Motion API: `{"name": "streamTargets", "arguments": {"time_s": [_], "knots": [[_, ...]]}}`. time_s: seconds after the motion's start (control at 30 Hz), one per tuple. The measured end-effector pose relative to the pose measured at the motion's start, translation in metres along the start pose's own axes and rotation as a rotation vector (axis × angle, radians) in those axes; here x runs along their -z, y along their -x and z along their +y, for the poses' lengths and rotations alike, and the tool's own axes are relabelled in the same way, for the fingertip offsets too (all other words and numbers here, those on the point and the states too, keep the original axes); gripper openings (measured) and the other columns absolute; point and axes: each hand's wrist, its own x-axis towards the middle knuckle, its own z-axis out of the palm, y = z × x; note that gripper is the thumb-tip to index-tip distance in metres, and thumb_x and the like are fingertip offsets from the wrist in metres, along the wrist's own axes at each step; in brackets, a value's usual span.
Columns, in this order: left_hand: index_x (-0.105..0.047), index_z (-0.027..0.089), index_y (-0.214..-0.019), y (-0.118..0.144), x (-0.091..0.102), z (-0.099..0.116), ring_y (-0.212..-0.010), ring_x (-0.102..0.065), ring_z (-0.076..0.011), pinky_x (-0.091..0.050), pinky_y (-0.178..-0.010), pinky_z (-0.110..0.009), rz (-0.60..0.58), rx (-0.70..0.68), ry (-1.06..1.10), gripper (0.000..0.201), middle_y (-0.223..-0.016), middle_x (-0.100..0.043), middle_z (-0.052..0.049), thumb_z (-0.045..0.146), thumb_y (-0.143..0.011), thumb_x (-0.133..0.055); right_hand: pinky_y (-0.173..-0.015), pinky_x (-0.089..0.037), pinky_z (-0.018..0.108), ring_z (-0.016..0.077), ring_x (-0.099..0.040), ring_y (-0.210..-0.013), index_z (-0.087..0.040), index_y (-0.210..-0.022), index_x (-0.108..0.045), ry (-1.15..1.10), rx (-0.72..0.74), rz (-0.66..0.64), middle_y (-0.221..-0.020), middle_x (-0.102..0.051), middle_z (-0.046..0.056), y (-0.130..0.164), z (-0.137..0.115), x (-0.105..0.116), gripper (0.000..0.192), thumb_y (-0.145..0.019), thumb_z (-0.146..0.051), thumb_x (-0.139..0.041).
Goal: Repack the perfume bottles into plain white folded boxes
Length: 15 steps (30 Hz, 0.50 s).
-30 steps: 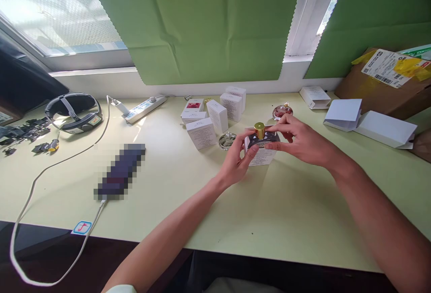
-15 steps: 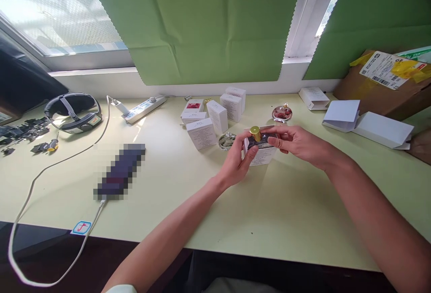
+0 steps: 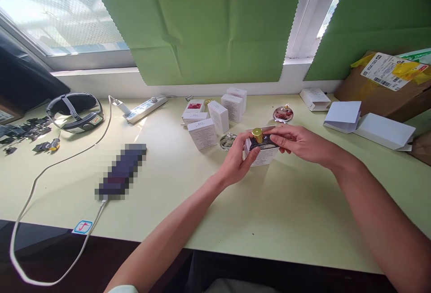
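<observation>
Both hands meet over the middle of the pale green tabletop (image 3: 286,221). The left hand (image 3: 235,160) closes its fingers around the near side of a small white box (image 3: 261,156), which stands on the tabletop. The right hand (image 3: 299,142) pinches a dark bottle with a gold cap (image 3: 258,135) at the box's open top; most of the bottle's body is hidden behind fingers and box, so how deep it sits cannot be told. Just left lies a clear round bottle (image 3: 228,140), partly covered by the left hand. Behind stand several white boxes (image 3: 218,115) and a pink round bottle (image 3: 283,113). A pixelated dark object (image 3: 121,171) lies far left, unreadable.
</observation>
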Motion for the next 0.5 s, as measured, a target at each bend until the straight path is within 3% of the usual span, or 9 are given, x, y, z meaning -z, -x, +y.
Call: {"name": "streamTargets", "arguments": {"time_s": [0.17,0.3,0.5], "knots": [[-0.038,0.023,-0.132,0.0,0.0,0.0,-0.124,-0.054,-0.0241,-0.042,-0.107,-0.045,0.0,0.006,-0.004,0.035,-0.134,-0.053,-0.014,0.034,-0.1,-0.048,-0.057,-0.038,0.027,0.0117,-0.051,-0.065,-0.029,-0.113,-0.067,-0.064,-0.073,0.077,-0.096,-0.064,0.001,0.001,0.006,-0.006,0.039,-0.089,-0.059,-0.06],[-0.04,0.023,-0.131,0.001,0.0,-0.001,-0.118,-0.057,-0.0231,-0.046,-0.102,-0.042,0.022,-0.004,-0.028,0.034,-0.129,-0.054,-0.013,0.034,-0.1,-0.049,-0.054,-0.031,0.025,0.01,-0.045,-0.064,-0.026,-0.097,-0.059,-0.171,-0.046,0.162,-0.079,-0.046,-0.004,-0.002,0.012,-0.017,0.032,-0.089,-0.057,-0.062],[-0.041,0.024,-0.129,0.001,-0.001,-0.003,-0.115,-0.057,-0.0226,-0.047,-0.1,-0.04,0.018,-0.02,-0.032,0.031,-0.124,-0.057,-0.012,0.033,-0.1,-0.048,-0.056,-0.035,0.025,0.0112,-0.044,-0.07,-0.029,-0.097,-0.05,-0.23,-0.126,0.154,-0.083,-0.043,-0.005,-0.003,0.014,-0.021,0.03,-0.09,-0.056,-0.06]]}}
